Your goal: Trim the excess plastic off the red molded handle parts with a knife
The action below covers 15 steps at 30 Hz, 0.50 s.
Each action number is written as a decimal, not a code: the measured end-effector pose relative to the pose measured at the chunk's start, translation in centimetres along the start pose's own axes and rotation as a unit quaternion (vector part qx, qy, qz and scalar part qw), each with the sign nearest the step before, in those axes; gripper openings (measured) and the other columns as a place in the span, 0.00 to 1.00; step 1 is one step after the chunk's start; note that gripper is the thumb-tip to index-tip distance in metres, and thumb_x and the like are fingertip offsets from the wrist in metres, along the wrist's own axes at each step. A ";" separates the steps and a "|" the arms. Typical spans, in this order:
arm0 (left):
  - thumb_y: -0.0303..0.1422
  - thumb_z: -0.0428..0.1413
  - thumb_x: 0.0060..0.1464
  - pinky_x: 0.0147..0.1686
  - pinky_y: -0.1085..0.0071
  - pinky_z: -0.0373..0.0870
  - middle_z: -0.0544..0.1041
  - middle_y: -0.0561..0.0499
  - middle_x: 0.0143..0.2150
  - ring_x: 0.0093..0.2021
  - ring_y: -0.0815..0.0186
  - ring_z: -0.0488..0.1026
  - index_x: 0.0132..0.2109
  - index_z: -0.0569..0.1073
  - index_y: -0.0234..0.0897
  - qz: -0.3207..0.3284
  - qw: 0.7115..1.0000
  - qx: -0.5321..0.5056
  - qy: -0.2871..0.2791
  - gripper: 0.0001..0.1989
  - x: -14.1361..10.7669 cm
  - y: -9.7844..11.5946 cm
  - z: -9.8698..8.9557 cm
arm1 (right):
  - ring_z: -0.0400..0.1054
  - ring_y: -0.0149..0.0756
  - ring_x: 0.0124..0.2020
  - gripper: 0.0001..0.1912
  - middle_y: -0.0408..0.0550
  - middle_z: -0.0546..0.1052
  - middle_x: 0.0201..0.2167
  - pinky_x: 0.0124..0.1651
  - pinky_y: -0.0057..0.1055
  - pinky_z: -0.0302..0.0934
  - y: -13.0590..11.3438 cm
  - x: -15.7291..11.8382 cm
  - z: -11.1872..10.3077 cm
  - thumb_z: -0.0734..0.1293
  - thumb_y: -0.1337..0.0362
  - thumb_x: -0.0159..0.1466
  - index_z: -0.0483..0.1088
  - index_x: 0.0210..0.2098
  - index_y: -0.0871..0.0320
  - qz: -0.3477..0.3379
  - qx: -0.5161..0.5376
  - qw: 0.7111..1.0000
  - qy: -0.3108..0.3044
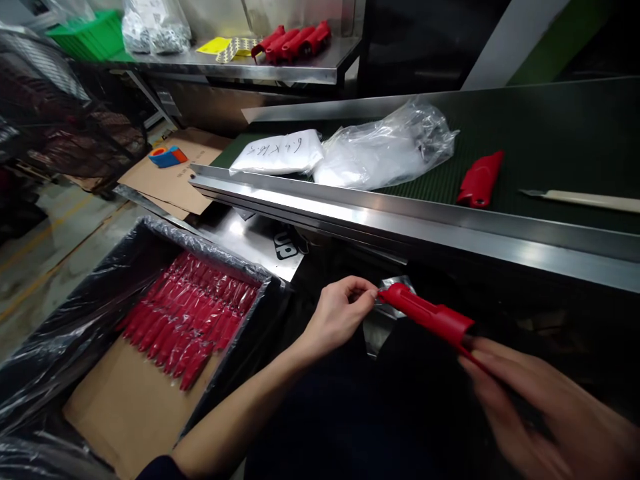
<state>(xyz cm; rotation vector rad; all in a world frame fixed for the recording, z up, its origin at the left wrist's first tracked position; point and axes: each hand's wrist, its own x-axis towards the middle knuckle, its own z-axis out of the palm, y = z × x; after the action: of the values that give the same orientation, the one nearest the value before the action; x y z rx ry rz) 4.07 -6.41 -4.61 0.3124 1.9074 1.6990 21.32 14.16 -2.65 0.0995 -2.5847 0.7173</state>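
Observation:
A long red plastic part is held slanting in front of me, below the conveyor's edge. My right hand grips its wider near end, where the part has a hollow, cut-out shape. At the far narrow end, the thumb and forefinger of my left hand pinch the tip; whether they hold anything else there I cannot tell. Behind that tip shows something shiny and silvery, partly hidden. Above, on the green conveyor belt, lie another red plastic part and a pale-handled scalpel knife.
Clear plastic bags and a white packet rest on the belt behind its metal rail. A black-lined box at left holds rows of bagged red parts. Several red parts sit on the back shelf; tape lies on cardboard.

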 end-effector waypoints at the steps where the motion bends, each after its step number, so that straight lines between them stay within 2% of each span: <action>1: 0.38 0.55 0.58 0.32 0.74 0.65 0.73 0.50 0.32 0.32 0.68 0.70 0.39 0.74 0.34 -0.004 1.000 -0.008 -0.002 0.11 -0.1 0.1 0.1 | 0.76 0.39 0.40 0.24 0.43 0.77 0.49 0.42 0.34 0.72 -0.7 0.6 0.0 0.71 0.68 0.60 0.69 0.55 0.49 -0.026 -0.020 0.999 0.003; 3: 0.40 0.54 0.59 0.31 0.74 0.65 0.72 0.50 0.31 0.30 0.68 0.69 0.38 0.73 0.33 -0.011 1.000 -0.021 0.002 0.12 -0.2 0.3 0.1 | 0.76 0.38 0.41 0.26 0.44 0.77 0.49 0.42 0.33 0.72 -1.7 1.6 0.1 0.70 0.69 0.60 0.67 0.57 0.50 -0.082 -0.062 0.995 0.006; 6: 0.41 0.54 0.59 0.31 0.73 0.65 0.71 0.50 0.31 0.30 0.69 0.68 0.39 0.72 0.32 -0.011 0.999 -0.034 0.008 0.14 -0.4 0.5 0.0 | 0.73 0.41 0.50 0.27 0.50 0.74 0.53 0.48 0.35 0.71 -2.3 2.0 0.2 0.67 0.73 0.61 0.65 0.60 0.58 -0.137 -0.105 0.985 -0.010; 10: 0.39 0.53 0.60 0.33 0.72 0.66 0.72 0.48 0.34 0.32 0.68 0.68 0.41 0.72 0.32 0.018 1.000 -0.019 0.007 0.13 -0.5 0.4 -0.2 | 0.65 0.47 0.59 0.21 0.60 0.69 0.58 0.54 0.40 0.69 -2.3 1.8 0.7 0.60 0.75 0.64 0.66 0.57 0.65 -0.231 -0.101 0.966 -0.065; 13: 0.36 0.53 0.62 0.36 0.71 0.65 0.73 0.48 0.36 0.35 0.67 0.68 0.39 0.73 0.34 0.061 0.998 0.026 0.014 0.09 -0.9 0.4 -0.2 | 0.63 0.54 0.60 0.19 0.67 0.70 0.56 0.55 0.46 0.67 -2.4 2.0 1.3 0.59 0.77 0.65 0.67 0.54 0.70 -0.248 -0.077 0.962 -0.086; 15: 0.34 0.53 0.62 0.39 0.70 0.65 0.73 0.49 0.36 0.37 0.66 0.69 0.38 0.75 0.36 0.099 0.993 0.061 0.023 0.08 -1.3 0.2 -0.1 | 0.66 0.54 0.57 0.17 0.68 0.72 0.53 0.53 0.46 0.67 -2.7 2.4 1.7 0.60 0.78 0.64 0.68 0.52 0.72 -0.242 -0.073 0.964 -0.077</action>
<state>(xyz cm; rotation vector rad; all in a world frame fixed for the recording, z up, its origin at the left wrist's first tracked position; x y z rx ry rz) 5.05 -7.11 -4.12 0.5296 2.0772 1.7318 18.97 11.12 -1.64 0.7366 -2.5886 0.3461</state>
